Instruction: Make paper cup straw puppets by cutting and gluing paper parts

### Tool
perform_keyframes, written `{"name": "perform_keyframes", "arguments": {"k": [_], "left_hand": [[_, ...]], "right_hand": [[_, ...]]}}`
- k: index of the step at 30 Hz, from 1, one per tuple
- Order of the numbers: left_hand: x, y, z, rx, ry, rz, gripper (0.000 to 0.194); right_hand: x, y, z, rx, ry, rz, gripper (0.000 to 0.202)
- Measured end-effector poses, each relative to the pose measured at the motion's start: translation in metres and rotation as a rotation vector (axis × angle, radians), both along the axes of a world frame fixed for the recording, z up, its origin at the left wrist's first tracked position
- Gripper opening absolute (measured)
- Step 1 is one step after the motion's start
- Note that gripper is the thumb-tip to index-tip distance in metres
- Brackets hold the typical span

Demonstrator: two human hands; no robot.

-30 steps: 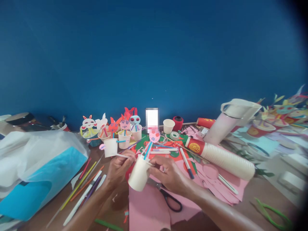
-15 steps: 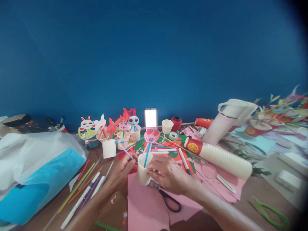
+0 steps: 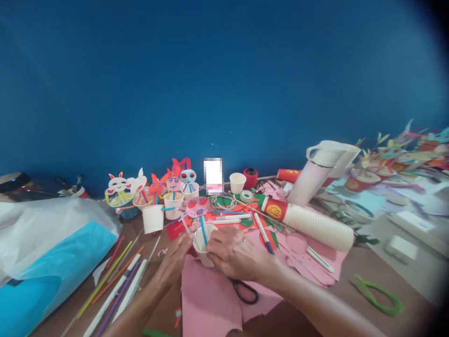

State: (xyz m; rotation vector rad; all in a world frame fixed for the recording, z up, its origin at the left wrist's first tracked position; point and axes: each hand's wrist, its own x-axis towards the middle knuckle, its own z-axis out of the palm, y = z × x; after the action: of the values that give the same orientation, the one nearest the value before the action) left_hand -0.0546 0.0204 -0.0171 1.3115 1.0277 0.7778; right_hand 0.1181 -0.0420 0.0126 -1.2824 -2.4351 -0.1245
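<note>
A white paper cup (image 3: 204, 258) stands upright between my hands, near the back edge of a pink paper sheet (image 3: 210, 295). From it rises a blue stem (image 3: 204, 230) topped by a pink round paper face (image 3: 198, 206), leaning to the left. My left hand (image 3: 182, 245) is closed at the cup's left side, with a pale lilac strip (image 3: 185, 222) between its fingertips. Fingers of my right hand (image 3: 233, 250) are wrapped round the cup's right rim. Below the right hand lie black-handled scissors (image 3: 246, 292), their blades hidden.
Several finished cup figures (image 3: 173, 187) stand behind on the left. A plastic bag (image 3: 70, 248) and pipe cleaners (image 3: 105, 281) lie left. Stacked cups (image 3: 315, 224), a jug (image 3: 312, 173), a marker (image 3: 263, 231) and a green loop (image 3: 379, 295) are right.
The view has shifted, moving most things slightly left. The pink face has tilted left and down, and my right hand has closed in over the cup's rim.
</note>
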Motion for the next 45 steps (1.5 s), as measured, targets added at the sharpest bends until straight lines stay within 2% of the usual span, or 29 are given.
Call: {"name": "perform_keyframes", "arguments": {"k": [6,11,13,16,20,23,25,27,32,36,45], "left_hand": [[0.005,0.000,-0.005,0.013,-0.037,0.072,0.032],[0.000,0.008,-0.004,-0.036,-0.158,0.167,0.039],[-0.003,0.012,-0.002,-0.039,-0.214,0.195,0.041],[-0.006,0.017,-0.001,-0.042,-0.264,0.238,0.042],[-0.007,0.019,0.001,-0.081,-0.295,0.277,0.041],[-0.007,0.019,0.002,-0.104,-0.331,0.283,0.043],[-0.008,0.020,0.002,-0.105,-0.347,0.284,0.042],[-0.007,0.019,0.001,-0.117,-0.357,0.271,0.042],[-0.001,0.013,-0.002,-0.112,-0.323,0.248,0.046],[0.001,0.008,-0.004,-0.088,-0.259,0.235,0.050],[0.000,0.008,-0.010,-0.089,-0.173,0.202,0.052]], "right_hand": [[-0.001,0.001,0.006,0.041,-0.002,-0.031,0.022],[-0.004,-0.004,0.000,0.188,0.182,0.022,0.019],[-0.007,-0.007,-0.006,0.184,0.298,0.048,0.015],[-0.013,-0.010,-0.016,0.046,0.513,-0.016,0.010],[-0.020,-0.008,-0.027,-0.228,0.766,-0.131,0.015],[-0.021,0.000,-0.035,-0.425,1.125,-0.221,0.015],[-0.020,0.007,-0.040,-0.443,1.326,-0.267,0.013],[-0.018,0.012,-0.044,-0.409,1.410,-0.273,0.015],[-0.016,0.016,-0.048,-0.384,1.437,-0.261,0.024],[-0.014,0.016,-0.047,-0.357,1.384,-0.248,0.022],[-0.004,0.013,-0.038,-0.267,1.001,-0.210,0.020]]}}
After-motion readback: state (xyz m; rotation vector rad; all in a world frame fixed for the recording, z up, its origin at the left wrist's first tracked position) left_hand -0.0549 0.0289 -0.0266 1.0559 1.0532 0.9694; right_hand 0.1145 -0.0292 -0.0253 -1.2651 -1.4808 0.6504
